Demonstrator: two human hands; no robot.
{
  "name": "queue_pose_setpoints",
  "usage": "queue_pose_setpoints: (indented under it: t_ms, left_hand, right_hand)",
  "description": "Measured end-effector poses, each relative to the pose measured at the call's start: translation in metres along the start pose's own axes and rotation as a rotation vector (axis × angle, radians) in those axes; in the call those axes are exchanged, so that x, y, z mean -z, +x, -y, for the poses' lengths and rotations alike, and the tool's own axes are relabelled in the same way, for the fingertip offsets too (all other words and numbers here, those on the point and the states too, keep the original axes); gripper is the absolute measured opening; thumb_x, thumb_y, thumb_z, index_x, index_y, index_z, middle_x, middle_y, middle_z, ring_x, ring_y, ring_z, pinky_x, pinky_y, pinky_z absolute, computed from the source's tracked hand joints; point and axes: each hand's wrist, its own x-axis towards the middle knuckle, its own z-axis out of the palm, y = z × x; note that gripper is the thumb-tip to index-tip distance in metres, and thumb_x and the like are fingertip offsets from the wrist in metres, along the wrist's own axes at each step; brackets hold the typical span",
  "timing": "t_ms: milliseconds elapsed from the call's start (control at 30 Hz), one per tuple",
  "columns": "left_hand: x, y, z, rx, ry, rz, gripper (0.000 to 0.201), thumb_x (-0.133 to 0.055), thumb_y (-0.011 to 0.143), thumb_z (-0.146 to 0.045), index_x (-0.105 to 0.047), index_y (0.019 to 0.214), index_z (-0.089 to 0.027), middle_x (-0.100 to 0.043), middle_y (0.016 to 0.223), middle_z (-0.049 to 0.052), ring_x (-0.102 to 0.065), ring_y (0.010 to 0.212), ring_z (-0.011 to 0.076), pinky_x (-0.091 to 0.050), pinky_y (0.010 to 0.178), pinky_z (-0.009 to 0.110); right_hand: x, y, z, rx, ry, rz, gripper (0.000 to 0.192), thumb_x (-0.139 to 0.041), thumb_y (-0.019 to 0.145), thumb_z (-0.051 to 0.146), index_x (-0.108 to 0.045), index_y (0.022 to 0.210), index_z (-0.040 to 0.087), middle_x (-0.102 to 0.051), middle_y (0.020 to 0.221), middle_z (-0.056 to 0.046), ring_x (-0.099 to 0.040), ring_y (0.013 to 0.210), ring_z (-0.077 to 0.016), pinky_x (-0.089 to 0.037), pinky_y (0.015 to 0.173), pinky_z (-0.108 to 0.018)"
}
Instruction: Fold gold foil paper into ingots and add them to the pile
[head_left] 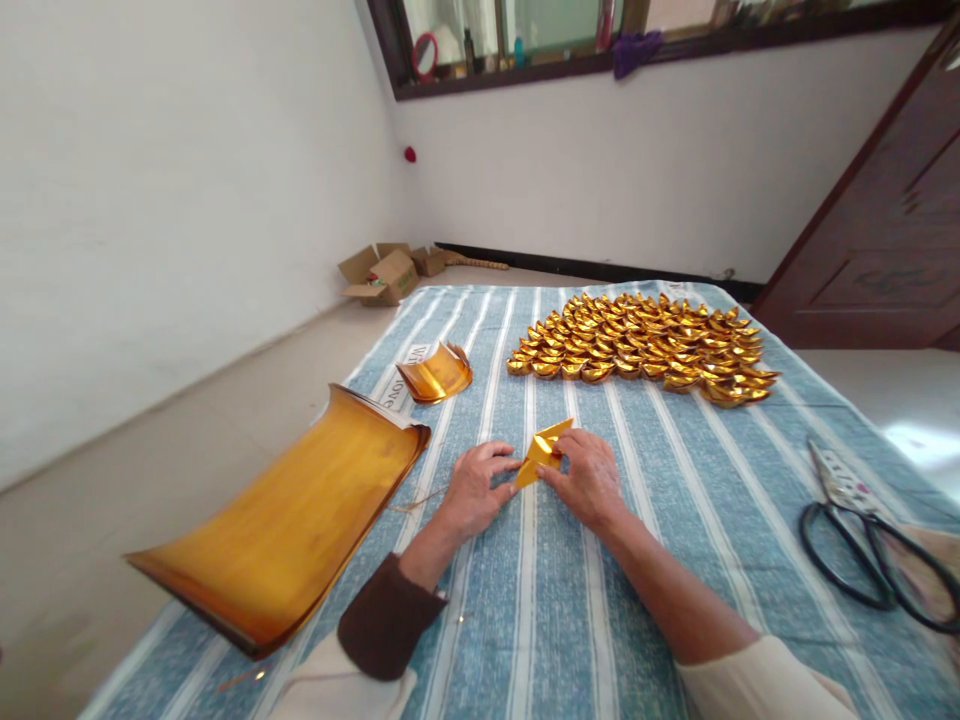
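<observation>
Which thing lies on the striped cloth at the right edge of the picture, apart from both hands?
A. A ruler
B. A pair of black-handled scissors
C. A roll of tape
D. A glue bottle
B. The black-handled scissors lie on the striped cloth far to the right, while the left hand and right hand both pinch the folded gold paper in the middle.

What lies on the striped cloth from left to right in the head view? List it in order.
Big stack of gold sheets → small stack of gold sheets → left hand → folded gold paper held by both hands → right hand → scissors.
</observation>
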Motion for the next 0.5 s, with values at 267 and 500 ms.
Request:
queue_pose_setpoints:
  t_ms: [267, 500]
  left_hand:
    - [0.008, -0.004, 0.002, -0.030, -0.022, -0.011, 0.034, -0.071, 0.068, -0.009, -0.072, 0.100, -0.020, -0.067, 0.121, 0.009, -0.057, 0.119, 0.0252, -0.041, 0.105, 0.044]
    - [-0.001, -0.006, -0.012, -0.032, -0.010, -0.203, 0.026, -0.066, 0.072, -0.007, -0.069, 0.094, -0.020, -0.072, 0.105, 0.006, -0.063, 0.104, 0.0209, -0.047, 0.096, 0.037]
  right_hand:
    - [-0.002, 0.001, 0.002, 0.016, -0.008, -0.023, 0.014, -0.070, 0.077, 0.032, -0.061, 0.078, 0.021, -0.066, 0.091, -0.004, -0.057, 0.092, -0.0247, -0.037, 0.084, -0.038]
    - [-0.005, 0.000, 0.001, 0.066, -0.048, -0.045, 0.016, -0.070, 0.078, 0.033, -0.060, 0.077, 0.021, -0.066, 0.088, -0.004, -0.057, 0.089, -0.0238, -0.037, 0.081, -0.037]
